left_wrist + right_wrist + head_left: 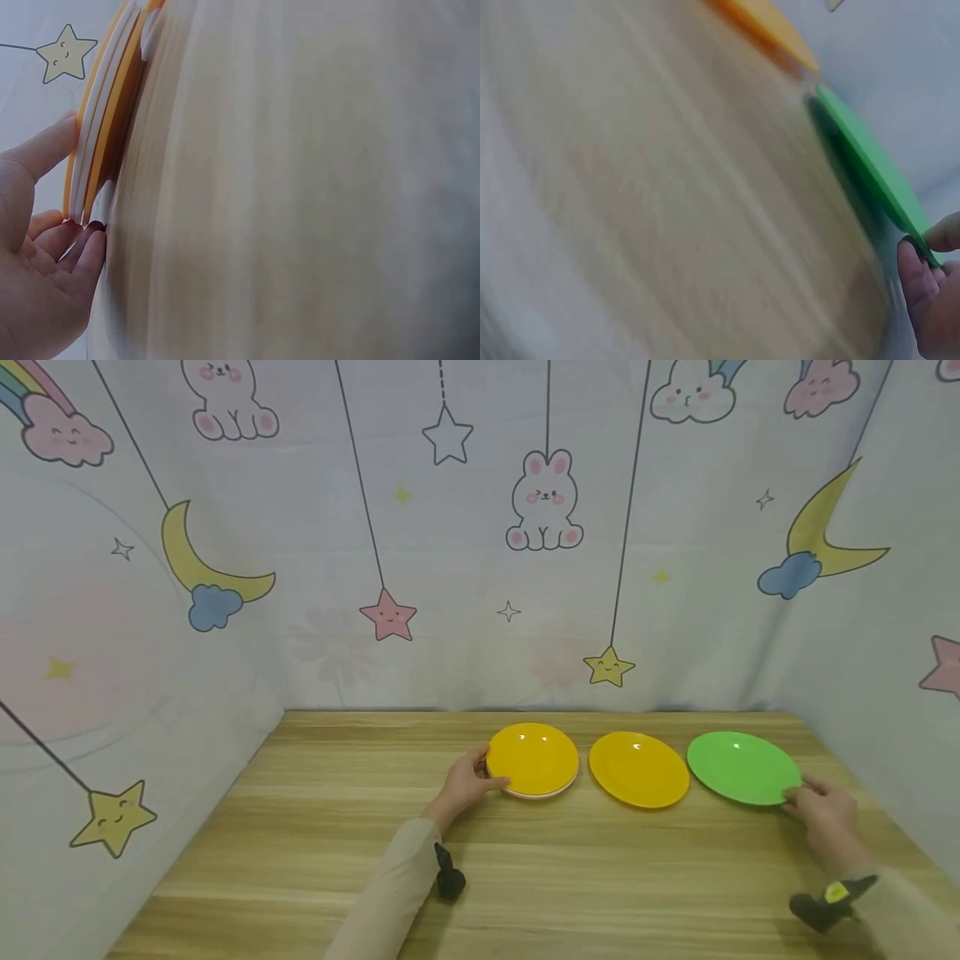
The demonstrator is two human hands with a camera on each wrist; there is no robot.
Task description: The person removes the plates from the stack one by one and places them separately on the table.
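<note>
In the head view, a stack of plates with a yellow-orange one on top sits left of the others. My left hand grips its left rim, thumb over the top edge and fingers underneath. Edge-on in the left wrist view, the stack shows orange and white rims beside the left hand. At the right, my right hand pinches the near right rim of a green plate. The right wrist view shows the thumb and fingers of the right hand on either side of the green plate.
Between the stack and the green plate lies a single yellow-orange plate. The plates are near the back of a wood-grain table. A white curtain printed with stars, moons and rabbits hangs behind and along both sides.
</note>
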